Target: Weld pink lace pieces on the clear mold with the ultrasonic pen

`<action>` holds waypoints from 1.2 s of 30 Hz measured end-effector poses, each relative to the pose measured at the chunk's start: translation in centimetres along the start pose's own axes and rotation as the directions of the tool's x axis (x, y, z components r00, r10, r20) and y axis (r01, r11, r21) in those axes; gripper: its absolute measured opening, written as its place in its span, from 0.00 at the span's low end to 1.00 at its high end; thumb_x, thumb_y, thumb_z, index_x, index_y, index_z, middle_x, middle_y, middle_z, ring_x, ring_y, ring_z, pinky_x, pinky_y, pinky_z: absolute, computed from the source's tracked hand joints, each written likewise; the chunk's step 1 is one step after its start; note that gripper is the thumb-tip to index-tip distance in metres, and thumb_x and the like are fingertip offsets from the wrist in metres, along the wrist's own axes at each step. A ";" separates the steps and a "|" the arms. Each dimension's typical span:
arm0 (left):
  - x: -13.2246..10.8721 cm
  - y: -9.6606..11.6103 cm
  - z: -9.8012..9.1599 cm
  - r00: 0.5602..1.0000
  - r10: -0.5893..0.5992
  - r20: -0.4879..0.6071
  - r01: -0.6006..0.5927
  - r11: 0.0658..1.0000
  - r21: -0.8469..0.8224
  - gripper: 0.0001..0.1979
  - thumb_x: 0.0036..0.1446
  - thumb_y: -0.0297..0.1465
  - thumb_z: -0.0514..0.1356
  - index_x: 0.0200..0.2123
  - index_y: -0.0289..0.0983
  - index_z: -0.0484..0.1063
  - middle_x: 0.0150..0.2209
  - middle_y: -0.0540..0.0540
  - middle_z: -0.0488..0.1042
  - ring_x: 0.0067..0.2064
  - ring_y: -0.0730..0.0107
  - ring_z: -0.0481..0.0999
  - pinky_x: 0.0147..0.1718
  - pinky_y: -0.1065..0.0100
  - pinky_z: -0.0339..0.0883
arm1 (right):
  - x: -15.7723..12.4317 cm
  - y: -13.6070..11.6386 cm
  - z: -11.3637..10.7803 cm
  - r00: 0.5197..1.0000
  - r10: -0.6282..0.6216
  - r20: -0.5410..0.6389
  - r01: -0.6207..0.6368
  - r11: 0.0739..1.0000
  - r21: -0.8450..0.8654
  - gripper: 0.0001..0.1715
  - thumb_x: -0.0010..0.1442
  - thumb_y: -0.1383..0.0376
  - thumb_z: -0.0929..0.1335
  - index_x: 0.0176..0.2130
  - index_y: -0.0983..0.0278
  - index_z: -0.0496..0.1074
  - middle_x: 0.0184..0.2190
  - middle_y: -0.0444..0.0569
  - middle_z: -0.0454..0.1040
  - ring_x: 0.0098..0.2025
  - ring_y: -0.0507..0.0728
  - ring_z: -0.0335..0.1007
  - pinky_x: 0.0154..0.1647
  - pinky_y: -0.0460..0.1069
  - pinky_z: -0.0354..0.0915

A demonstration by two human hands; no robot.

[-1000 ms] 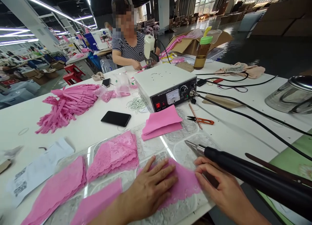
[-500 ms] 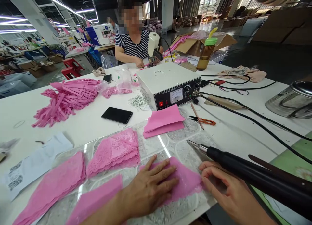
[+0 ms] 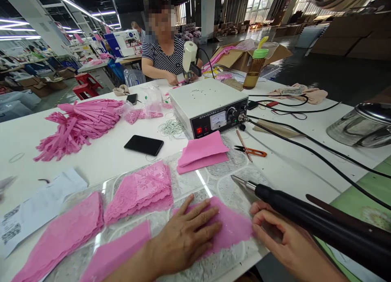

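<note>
My left hand point(image 3: 187, 235) lies flat, fingers spread, pressing a pink fabric piece point(image 3: 233, 225) onto the clear patterned mat point(image 3: 222, 267). At that fabric's right tip, the thumb and forefinger of my right hand point(image 3: 284, 241) are bent together on its edge. A black pen-shaped tool with a metal tip point(image 3: 293, 208) runs across my right hand, its point above the mat; how it is supported is hidden. Around my left hand lie a plain pink fabric piece point(image 3: 119, 249), a stack of pink lace pieces point(image 3: 143, 190) and another pink stack point(image 3: 67, 233).
Behind the mat stands a white control box point(image 3: 210, 101) with black cables. Folded pink fabric point(image 3: 203, 151), orange-handled thread snips point(image 3: 252, 151) and a phone point(image 3: 143, 145) lie nearby. Pink straps point(image 3: 82, 125) are heaped left; a metal canister point(image 3: 363, 125) stands right. A person sits opposite.
The whole view has shifted slightly, so things sit a little further left. My hands keep nearly the same pose on the pink fabric; the right-hand edge looks slightly flatter.
</note>
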State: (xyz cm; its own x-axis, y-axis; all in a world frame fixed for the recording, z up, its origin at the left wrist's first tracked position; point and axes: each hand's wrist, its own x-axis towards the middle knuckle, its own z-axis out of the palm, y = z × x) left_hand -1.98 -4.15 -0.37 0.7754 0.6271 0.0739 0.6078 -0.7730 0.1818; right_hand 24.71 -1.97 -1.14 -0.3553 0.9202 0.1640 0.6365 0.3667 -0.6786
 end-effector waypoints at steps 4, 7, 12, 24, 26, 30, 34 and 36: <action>0.1 0.0 0.0 1.000 0.003 0.026 -0.004 0.999 0.035 0.20 0.67 0.34 0.51 0.60 0.38 0.61 0.64 0.44 0.58 0.66 0.56 0.54 0.65 0.48 0.34 | -0.1 0.0 0.1 0.999 -0.009 0.049 0.008 1.000 0.018 0.13 0.59 0.63 0.62 0.23 0.60 0.63 0.29 0.44 0.69 0.26 0.51 0.68 0.26 0.42 0.67; 0.2 -0.1 -0.1 1.000 0.010 0.022 -0.011 0.999 0.035 0.19 0.67 0.34 0.51 0.60 0.39 0.62 0.64 0.44 0.58 0.66 0.57 0.54 0.65 0.48 0.31 | -0.1 0.2 0.4 0.998 -0.018 0.057 0.018 1.000 -0.001 0.13 0.59 0.64 0.62 0.23 0.60 0.62 0.29 0.44 0.68 0.26 0.51 0.66 0.25 0.43 0.66; 0.2 -0.2 -0.3 1.000 0.018 0.008 -0.018 1.000 0.005 0.19 0.66 0.33 0.53 0.59 0.38 0.62 0.63 0.43 0.60 0.66 0.58 0.54 0.65 0.47 0.33 | -0.3 0.6 0.2 0.999 -0.002 0.040 0.003 1.000 -0.014 0.11 0.59 0.65 0.63 0.25 0.60 0.63 0.30 0.44 0.69 0.24 0.49 0.66 0.25 0.42 0.67; 3.6 0.0 -0.5 0.977 0.198 0.086 -0.193 0.979 -0.061 0.21 0.68 0.31 0.50 0.62 0.36 0.58 0.60 0.45 0.65 0.65 0.60 0.56 0.66 0.49 0.35 | -3.7 2.4 0.8 0.930 -0.330 -0.162 0.312 0.942 -0.124 0.15 0.56 0.71 0.68 0.43 0.57 0.74 0.41 0.48 0.76 0.43 0.55 0.76 0.45 0.43 0.71; 3.8 -0.1 -0.4 0.973 0.212 0.091 -0.208 0.977 -0.055 0.21 0.67 0.32 0.50 0.62 0.36 0.58 0.61 0.46 0.65 0.65 0.60 0.57 0.66 0.50 0.35 | -3.9 2.6 1.0 0.922 -0.356 -0.151 0.339 0.932 -0.129 0.20 0.55 0.73 0.68 0.46 0.57 0.73 0.41 0.48 0.76 0.43 0.56 0.76 0.47 0.44 0.71; 3.8 -0.2 -0.2 0.972 0.223 0.077 -0.222 0.975 -0.029 0.20 0.67 0.32 0.51 0.60 0.37 0.60 0.62 0.48 0.63 0.65 0.61 0.57 0.66 0.51 0.32 | -4.0 2.9 1.1 0.917 -0.366 -0.157 0.349 0.928 -0.127 0.22 0.54 0.74 0.68 0.48 0.57 0.72 0.42 0.48 0.77 0.43 0.56 0.76 0.48 0.44 0.71; 3.8 -0.1 -0.3 0.973 0.221 0.066 -0.221 0.975 -0.014 0.20 0.66 0.32 0.52 0.61 0.37 0.60 0.61 0.47 0.64 0.65 0.62 0.56 0.66 0.51 0.35 | -3.8 2.7 0.9 0.910 -0.376 -0.173 0.364 0.926 -0.099 0.22 0.55 0.76 0.66 0.47 0.58 0.71 0.41 0.49 0.77 0.43 0.56 0.76 0.47 0.44 0.71; 3.8 -0.1 -0.4 0.973 0.221 0.065 -0.221 0.975 -0.011 0.20 0.66 0.32 0.52 0.60 0.37 0.61 0.61 0.47 0.64 0.65 0.62 0.57 0.66 0.51 0.35 | -3.6 2.4 0.9 0.896 -0.393 -0.205 0.383 0.920 -0.088 0.21 0.55 0.76 0.65 0.46 0.58 0.72 0.40 0.49 0.77 0.42 0.55 0.77 0.45 0.44 0.72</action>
State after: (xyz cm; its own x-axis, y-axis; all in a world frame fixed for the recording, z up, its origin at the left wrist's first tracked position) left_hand 0.86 -1.62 0.29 0.9003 0.4327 0.0480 0.4192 -0.8914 0.1721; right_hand 26.93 -4.56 -3.99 -0.4283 0.7089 0.5604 0.5098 0.7016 -0.4979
